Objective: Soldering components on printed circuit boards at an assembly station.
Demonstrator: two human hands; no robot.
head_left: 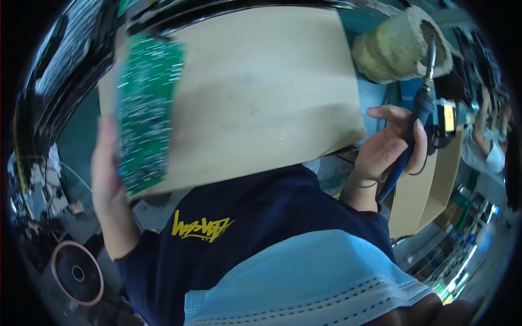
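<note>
My left hand (pixel 106 168) grips a long green circuit board (pixel 147 108) by its left edge, over the left part of the tan work board (pixel 261 92). Many small shiny solder points show on the circuit board, smeared by motion. On the right, my right hand (pixel 392 142) is closed around the dark blue handle of a soldering iron (pixel 418 108). The iron's metal tip points up and away, at the mouth of a pale, crusted cylinder (pixel 387 50) lying on its side. Whether the tip touches the inside of the cylinder I cannot tell.
An open cardboard box (pixel 424 201) stands at the right, below a small device with a yellow label (pixel 449 118). Dark, blurred stacked items (pixel 76 60) line the far left. A round pink-rimmed object (pixel 78 273) is at the lower left. Another person (pixel 486 146) is at the far right.
</note>
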